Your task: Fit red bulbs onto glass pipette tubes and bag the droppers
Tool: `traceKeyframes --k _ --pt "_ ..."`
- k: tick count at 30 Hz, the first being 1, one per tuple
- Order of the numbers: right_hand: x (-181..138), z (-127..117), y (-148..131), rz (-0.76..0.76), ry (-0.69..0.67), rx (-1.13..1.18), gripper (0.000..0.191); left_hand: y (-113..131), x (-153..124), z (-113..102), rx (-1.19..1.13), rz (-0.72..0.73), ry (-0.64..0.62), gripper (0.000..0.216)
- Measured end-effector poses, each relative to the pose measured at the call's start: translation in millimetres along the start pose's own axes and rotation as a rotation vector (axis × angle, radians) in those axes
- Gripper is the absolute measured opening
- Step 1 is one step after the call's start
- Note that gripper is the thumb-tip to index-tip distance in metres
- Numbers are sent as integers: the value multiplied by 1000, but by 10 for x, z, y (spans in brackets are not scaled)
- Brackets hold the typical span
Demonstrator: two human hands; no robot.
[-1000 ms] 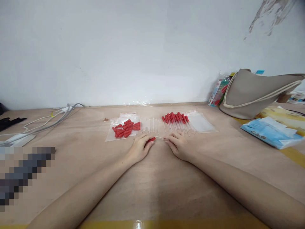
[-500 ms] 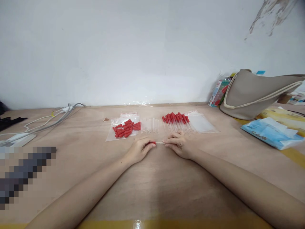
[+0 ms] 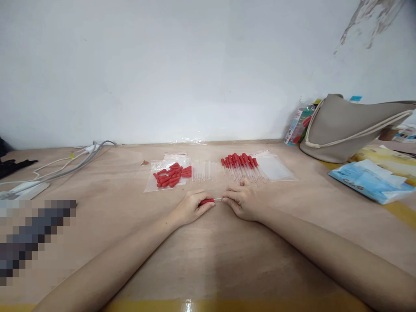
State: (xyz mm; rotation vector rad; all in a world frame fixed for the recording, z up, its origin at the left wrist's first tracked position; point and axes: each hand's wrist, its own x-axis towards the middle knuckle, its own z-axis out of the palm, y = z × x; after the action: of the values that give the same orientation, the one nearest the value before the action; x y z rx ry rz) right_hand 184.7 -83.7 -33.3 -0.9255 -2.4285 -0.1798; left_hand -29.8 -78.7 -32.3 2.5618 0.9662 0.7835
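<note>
Between thumb and fingers, my left hand (image 3: 192, 208) pinches a red rubber dropper bulb (image 3: 207, 201). A thin glass tube (image 3: 218, 199) runs from the bulb's mouth into the closed fingertips of my right hand (image 3: 242, 202). How deep the tube sits in the bulb I cannot tell. Beyond my left hand, loose red bulbs (image 3: 169, 177) lie on a clear plastic bag (image 3: 149, 185). Bare glass tubes (image 3: 204, 170) lie side by side to their right. Past my right hand is a row of droppers (image 3: 240, 164) with red bulbs on their tubes.
A clear bag (image 3: 279, 168) lies beside the droppers. On the right are a blue tissue pack (image 3: 367, 182), a grey-beige bag (image 3: 344, 125) and a clear packaged item (image 3: 297, 125). Cables (image 3: 81, 158) and a white power strip (image 3: 29, 190) lie at left. A wall backs the table.
Both hands have come slightly nearer to me with the bulb and tube. More of the red bulb shows between my left fingers, and the exposed stretch of tube looks shorter.
</note>
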Motion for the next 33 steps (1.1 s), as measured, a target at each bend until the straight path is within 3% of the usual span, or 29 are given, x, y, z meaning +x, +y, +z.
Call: traceKeyframes --k 17,22,25,28,33 --pt "80 36 -71 96 -235 154 32 12 -7 0 22 67 -9 15" --pt "141 -88 -91 31 -248 53 27 18 14 -14 -3 29 3 12" --pt "186 -221 -60 26 -254 35 22 -21 26 -21 -15 -19 89 14" --pt "234 -307 81 222 -261 67 26 -76 34 -14 -4 -95 164 27" --pt "419 -185 419 722 -117 55 30 -81 43 2 45 -41 41 7"
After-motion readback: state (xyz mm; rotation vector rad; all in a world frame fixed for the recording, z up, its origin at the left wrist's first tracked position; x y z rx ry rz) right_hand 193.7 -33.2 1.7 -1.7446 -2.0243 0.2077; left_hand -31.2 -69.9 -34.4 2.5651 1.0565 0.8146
